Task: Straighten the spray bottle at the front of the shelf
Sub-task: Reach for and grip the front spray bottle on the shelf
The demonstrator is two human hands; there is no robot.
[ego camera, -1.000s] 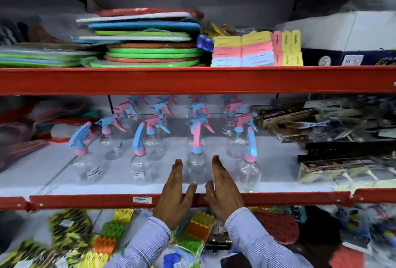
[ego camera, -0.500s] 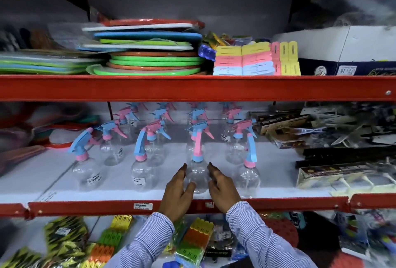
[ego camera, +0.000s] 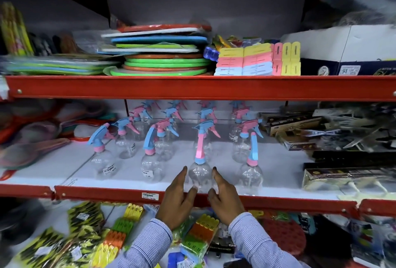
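Spray bottle [ego camera: 200,176]: clear, upright, front of white shelf [ego camera: 64,167], close behind red edge. Left hand [ego camera: 177,199] and right hand [ego camera: 224,200] flank base, fingers spread, contact unclear. Neighbour bottles near both sides; bare shelf between.

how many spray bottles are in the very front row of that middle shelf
4. From left: a blue-trigger bottle, another blue-trigger one, the pink-trigger bottle between the left hand and right hand, then a blue-trigger bottle. More stand behind, partly hidden.
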